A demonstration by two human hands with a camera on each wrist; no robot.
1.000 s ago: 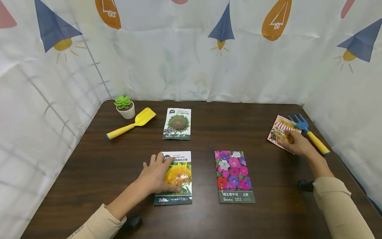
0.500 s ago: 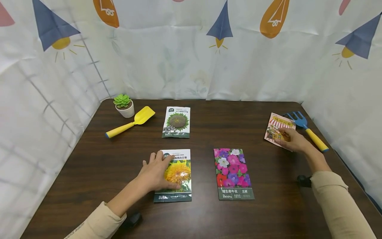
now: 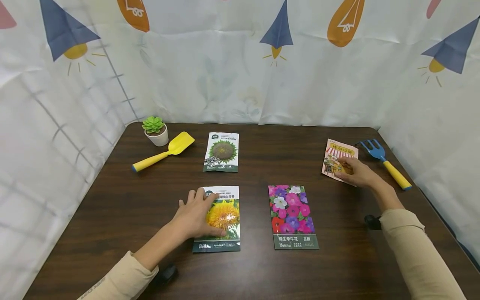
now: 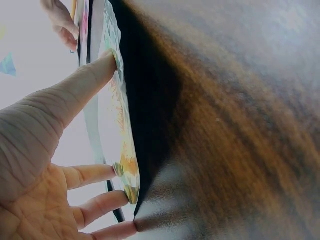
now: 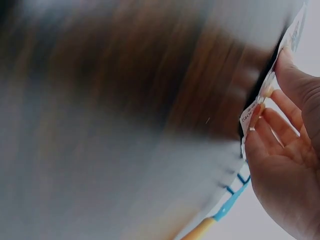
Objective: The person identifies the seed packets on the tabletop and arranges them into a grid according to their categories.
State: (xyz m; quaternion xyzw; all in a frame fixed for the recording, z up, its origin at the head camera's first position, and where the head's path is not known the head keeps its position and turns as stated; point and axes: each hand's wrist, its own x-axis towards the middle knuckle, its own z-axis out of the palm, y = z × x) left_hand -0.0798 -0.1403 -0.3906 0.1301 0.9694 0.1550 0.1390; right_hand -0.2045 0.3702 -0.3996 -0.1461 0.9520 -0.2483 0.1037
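My left hand rests on a seed packet with a yellow sunflower, in front left of centre. In the left wrist view its thumb and fingertips touch the packet's face, spread apart. At the right, my right hand lies over the lower right of a pink packet with a striped awning picture. The right wrist view shows those fingertips against the packet, which is flat or nearly flat on the table. Between the hands lies a packet with pink and purple flowers.
A packet with a green-edged flower head lies at the back centre. A yellow shovel and a potted succulent are back left. Beside the right hand lies a blue hand fork with a yellow handle. A printed curtain hangs behind the table.
My right hand and the pink packet have slid left together, away from the blue fork. The left hand has stayed in place on its packet. The head view has shifted slightly.
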